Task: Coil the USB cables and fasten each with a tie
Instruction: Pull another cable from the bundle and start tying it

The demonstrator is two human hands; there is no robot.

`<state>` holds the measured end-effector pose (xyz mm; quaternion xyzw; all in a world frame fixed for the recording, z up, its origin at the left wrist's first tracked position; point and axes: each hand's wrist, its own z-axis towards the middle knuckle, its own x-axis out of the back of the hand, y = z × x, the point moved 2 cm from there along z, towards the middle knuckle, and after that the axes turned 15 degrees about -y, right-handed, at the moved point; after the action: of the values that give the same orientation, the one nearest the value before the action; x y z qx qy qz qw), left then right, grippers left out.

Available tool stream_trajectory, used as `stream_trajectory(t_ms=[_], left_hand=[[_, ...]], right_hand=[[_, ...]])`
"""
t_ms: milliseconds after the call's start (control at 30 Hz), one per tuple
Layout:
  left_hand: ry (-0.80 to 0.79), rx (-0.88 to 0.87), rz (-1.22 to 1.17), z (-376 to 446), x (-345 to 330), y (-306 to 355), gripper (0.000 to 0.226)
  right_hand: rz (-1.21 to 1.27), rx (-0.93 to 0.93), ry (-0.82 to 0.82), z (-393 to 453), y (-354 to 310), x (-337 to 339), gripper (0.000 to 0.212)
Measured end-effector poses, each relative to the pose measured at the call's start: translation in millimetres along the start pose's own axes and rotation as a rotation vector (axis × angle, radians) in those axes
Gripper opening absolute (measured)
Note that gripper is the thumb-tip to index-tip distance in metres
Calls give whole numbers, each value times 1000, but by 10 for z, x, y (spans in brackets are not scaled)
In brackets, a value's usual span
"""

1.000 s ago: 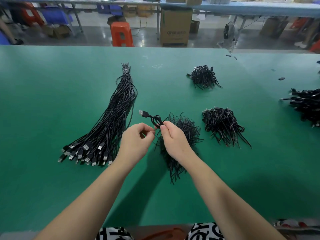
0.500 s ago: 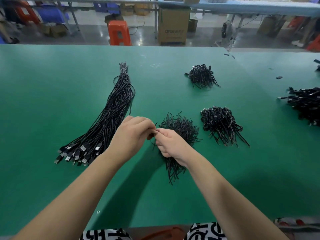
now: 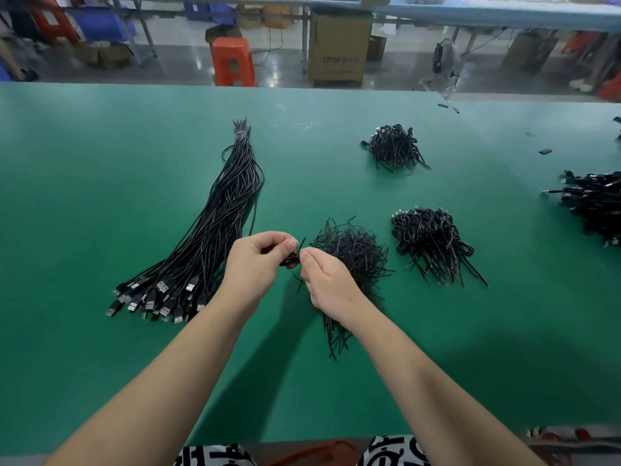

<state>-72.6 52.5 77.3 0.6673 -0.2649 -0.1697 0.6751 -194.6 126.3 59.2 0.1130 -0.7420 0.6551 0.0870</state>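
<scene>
My left hand (image 3: 255,264) grips a small coiled black USB cable (image 3: 289,260) above the green table (image 3: 100,163), most of the coil hidden in the curled fingers. My right hand (image 3: 327,280) pinches a thin black tie (image 3: 301,245) at the coil, fingertip to fingertip with the left. A long bundle of straight USB cables (image 3: 215,230) lies to the left, plugs toward me. A loose heap of black ties (image 3: 353,253) sits just behind my right hand.
Two piles of coiled, tied cables lie on the table, one right of the ties (image 3: 433,243) and one farther back (image 3: 395,148). Another black cable pile (image 3: 594,203) lies at the right edge. Beyond the table stand an orange stool (image 3: 232,62) and a cardboard box (image 3: 339,48).
The USB plug and loop that stuck out above my hands a second ago are now tucked into my left hand. Both hands have closed together round the coil and a tie end shows.
</scene>
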Motion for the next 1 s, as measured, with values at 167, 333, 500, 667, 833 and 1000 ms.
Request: stream_trajectory(t_ms=[167,333,500,667,833,1000], left_hand=[[-60,189,-99,6,46,-35,14],[-222,313,-84,20,156,-36,14],[-119,203,354,15,246,84,22],[-146,140,516,-34,214,210,38],[-212,156,738,-49,185,265,20],[-146,167,941,-82,77,286,10]], right_hand=[[-481,122,1,-68,-52,23,30],[-666,222,7,-118,-112,47,24],[-800,199,-7,-108,-115,41,24],[-932,183,24,-83,-110,9,24],[-1102,187,71,-64,-93,-27,30],[-1121,217,187,-84,-122,-79,18]])
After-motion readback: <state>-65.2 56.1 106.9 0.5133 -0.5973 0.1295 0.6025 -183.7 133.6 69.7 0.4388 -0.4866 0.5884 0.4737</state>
